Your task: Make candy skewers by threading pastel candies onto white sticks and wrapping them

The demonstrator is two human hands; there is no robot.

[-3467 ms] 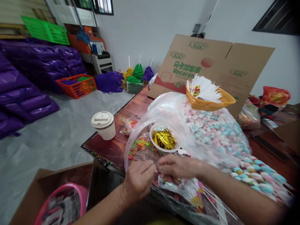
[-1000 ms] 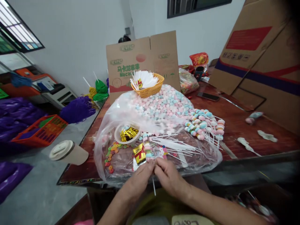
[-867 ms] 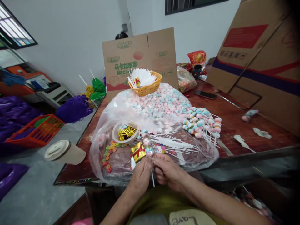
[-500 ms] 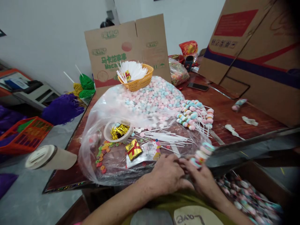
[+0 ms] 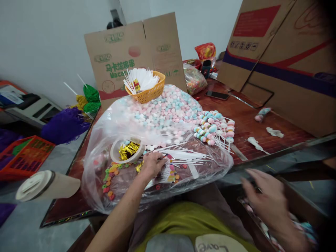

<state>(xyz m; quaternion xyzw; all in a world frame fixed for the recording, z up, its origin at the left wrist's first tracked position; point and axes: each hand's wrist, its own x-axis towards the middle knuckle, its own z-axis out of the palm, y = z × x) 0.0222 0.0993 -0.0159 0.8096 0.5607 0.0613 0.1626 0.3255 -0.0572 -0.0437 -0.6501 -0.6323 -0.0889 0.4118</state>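
My left hand (image 5: 153, 163) is over the clear plastic on the table, fingers curled down at the printed plastic wrappers (image 5: 168, 171) and close to the white sticks (image 5: 187, 154). What its fingertips pinch, if anything, is hidden. My right hand (image 5: 267, 196), blurred, hangs past the table's front edge above a box of wrapped candy skewers (image 5: 265, 227). Its fingers are apart and no skewer shows in them. Near the left hand stand a white bowl of gold twist ties (image 5: 114, 153) and several small coloured rings (image 5: 107, 178). Finished-looking candy skewers (image 5: 214, 126) lie stacked to the right.
Pink, blue and white candies (image 5: 168, 108) are heaped behind, under a yellow basket (image 5: 149, 94) of white sticks. A lidded cup (image 5: 52, 185) stands at the left table edge. Cardboard boxes (image 5: 162, 52) rise behind; a phone (image 5: 217, 95) lies at the right.
The candy skewer has left my right hand, which moved right and down to above the box. My left hand moved left and forward to the wrappers. The view shifted slightly.
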